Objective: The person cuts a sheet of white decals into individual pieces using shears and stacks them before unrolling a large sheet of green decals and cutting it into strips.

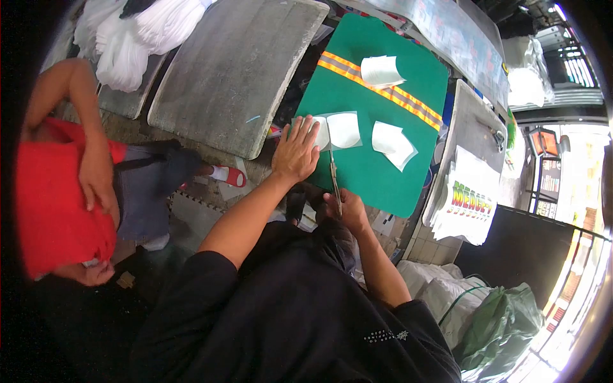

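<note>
My left hand [295, 152] lies flat, fingers stretched out, on the left part of a white transfer sheet [343, 131] with a clear border. In my right hand [348, 209] is a pair of scissors [334, 175], its blades pointing away from me and reaching the sheet between its two white panels. Under the sheet is a green board [377, 182] crossed by an orange and silver reflective stripe [345, 67]. To the right of the sheet rest more white sheets [393, 144]. A stack of white sheets [382, 71] sits farther back, partly over the stripe.
Grey boards [230, 70] stand to the left. A person in a red shirt [60, 204] is beside me on the left. White printed sheets [469, 198] lie on a board at right. White cloth bundles [147, 32] occupy the back left; plastic bags [501, 325] sit at lower right.
</note>
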The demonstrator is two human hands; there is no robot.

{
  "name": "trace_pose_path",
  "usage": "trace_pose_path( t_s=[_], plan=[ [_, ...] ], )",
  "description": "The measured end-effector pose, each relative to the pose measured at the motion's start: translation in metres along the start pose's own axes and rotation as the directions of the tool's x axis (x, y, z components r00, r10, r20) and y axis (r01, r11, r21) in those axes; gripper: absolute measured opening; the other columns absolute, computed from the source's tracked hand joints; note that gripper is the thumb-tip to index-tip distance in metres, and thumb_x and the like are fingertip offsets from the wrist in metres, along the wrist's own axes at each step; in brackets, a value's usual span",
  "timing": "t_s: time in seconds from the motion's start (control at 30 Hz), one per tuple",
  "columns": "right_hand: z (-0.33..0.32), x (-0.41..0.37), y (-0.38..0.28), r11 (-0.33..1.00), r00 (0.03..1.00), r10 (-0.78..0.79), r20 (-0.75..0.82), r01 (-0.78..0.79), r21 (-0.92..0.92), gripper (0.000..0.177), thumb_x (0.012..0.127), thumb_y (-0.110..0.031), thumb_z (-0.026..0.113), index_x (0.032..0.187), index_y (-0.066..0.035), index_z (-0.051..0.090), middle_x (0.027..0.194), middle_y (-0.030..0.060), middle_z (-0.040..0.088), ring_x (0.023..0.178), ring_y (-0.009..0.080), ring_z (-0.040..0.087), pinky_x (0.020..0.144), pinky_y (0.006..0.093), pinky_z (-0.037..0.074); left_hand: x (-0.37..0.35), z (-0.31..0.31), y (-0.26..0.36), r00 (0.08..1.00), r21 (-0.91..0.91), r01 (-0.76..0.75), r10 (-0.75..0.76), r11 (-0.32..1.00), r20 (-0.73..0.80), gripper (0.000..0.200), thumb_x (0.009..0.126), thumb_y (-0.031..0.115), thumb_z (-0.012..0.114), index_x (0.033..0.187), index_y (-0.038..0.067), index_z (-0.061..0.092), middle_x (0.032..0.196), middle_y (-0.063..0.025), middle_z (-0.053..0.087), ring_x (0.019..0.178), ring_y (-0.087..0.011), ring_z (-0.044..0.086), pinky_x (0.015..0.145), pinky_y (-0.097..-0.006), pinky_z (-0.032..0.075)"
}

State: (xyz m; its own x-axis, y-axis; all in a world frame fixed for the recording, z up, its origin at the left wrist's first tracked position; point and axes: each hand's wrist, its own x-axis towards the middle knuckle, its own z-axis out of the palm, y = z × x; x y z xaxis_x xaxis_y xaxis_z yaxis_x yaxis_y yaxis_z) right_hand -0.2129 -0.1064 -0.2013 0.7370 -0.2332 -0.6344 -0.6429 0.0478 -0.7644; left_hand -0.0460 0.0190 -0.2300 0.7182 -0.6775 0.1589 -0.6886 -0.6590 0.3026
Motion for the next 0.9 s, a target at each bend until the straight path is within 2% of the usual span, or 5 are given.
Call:
trace_pose_path(
  t_s=[0.07, 0.37, 0.67, 0.83, 0.9],
  plan=[
    [-0.002, -0.001, -0.002, 0.999, 1.0, 0.004, -0.013, -0.004, -0.048, 0.043, 0.087, -0.04, 0.072, 0.084, 0.0, 0.06, 0.066, 0.0028, 0.057, 0.055, 0.011, 0.053, 0.05, 0.0285, 0.043, 0.001, 0.0, 0.0, 1.0, 0.003, 0.004, -0.004, 1.0, 0.009, 0.057, 0.092, 0.027, 0.047, 0.144, 0.005, 0.037, 0.152, -0.0169, 0.033, 0.141, -0.035, 0.029, 0.114, -0.0519, 0.025],
    [-0.003, 0.025, 0.009, 0.995, 0.999, 0.036, 0.008, -0.037, 0.089, 0.045, 0.085, -0.043, 0.074, 0.084, 0.001, 0.063, 0.066, 0.003, 0.06, 0.056, 0.0109, 0.056, 0.052, 0.0272, 0.045, 0.001, -0.002, 0.0, 0.999, 0.012, -0.01, 0.01, 1.0, 0.039, 0.058, 0.09, 0.025, 0.049, 0.145, 0.007, 0.036, 0.153, -0.0149, 0.032, 0.143, -0.0328, 0.027, 0.115, -0.0522, 0.021],
    [-0.003, 0.02, -0.008, 0.994, 0.998, 0.035, -0.047, -0.04, -0.104, 0.049, 0.082, -0.045, 0.076, 0.085, 0.002, 0.064, 0.065, 0.0049, 0.061, 0.055, 0.0119, 0.058, 0.051, 0.0281, 0.045, 0.001, -0.002, 0.0, 0.999, -0.007, -0.007, 0.007, 1.0, 0.041, 0.058, 0.09, 0.024, 0.049, 0.144, 0.007, 0.037, 0.154, -0.0145, 0.031, 0.143, -0.0324, 0.026, 0.115, -0.0524, 0.021],
    [0.002, 0.037, -0.019, 0.982, 0.994, 0.109, -0.019, -0.104, 0.158, 0.047, 0.081, -0.043, 0.077, 0.08, 0.002, 0.063, 0.062, 0.0055, 0.06, 0.054, 0.0127, 0.057, 0.049, 0.0292, 0.044, 0.0, 0.002, -0.002, 0.999, 0.0, -0.03, 0.03, 1.0, 0.041, 0.056, 0.091, 0.024, 0.048, 0.143, 0.007, 0.038, 0.153, -0.015, 0.032, 0.143, -0.0326, 0.026, 0.115, -0.0528, 0.02],
    [0.0, 0.045, -0.014, 0.998, 0.998, 0.034, -0.048, -0.031, 0.055, 0.047, 0.081, -0.043, 0.077, 0.077, 0.001, 0.061, 0.062, 0.0053, 0.06, 0.054, 0.0125, 0.057, 0.049, 0.0294, 0.044, 0.0, 0.003, -0.001, 0.998, 0.013, -0.041, 0.041, 0.999, 0.044, 0.055, 0.091, 0.026, 0.048, 0.142, 0.007, 0.04, 0.152, -0.0156, 0.032, 0.142, -0.0338, 0.027, 0.115, -0.0531, 0.021]
  ],
)
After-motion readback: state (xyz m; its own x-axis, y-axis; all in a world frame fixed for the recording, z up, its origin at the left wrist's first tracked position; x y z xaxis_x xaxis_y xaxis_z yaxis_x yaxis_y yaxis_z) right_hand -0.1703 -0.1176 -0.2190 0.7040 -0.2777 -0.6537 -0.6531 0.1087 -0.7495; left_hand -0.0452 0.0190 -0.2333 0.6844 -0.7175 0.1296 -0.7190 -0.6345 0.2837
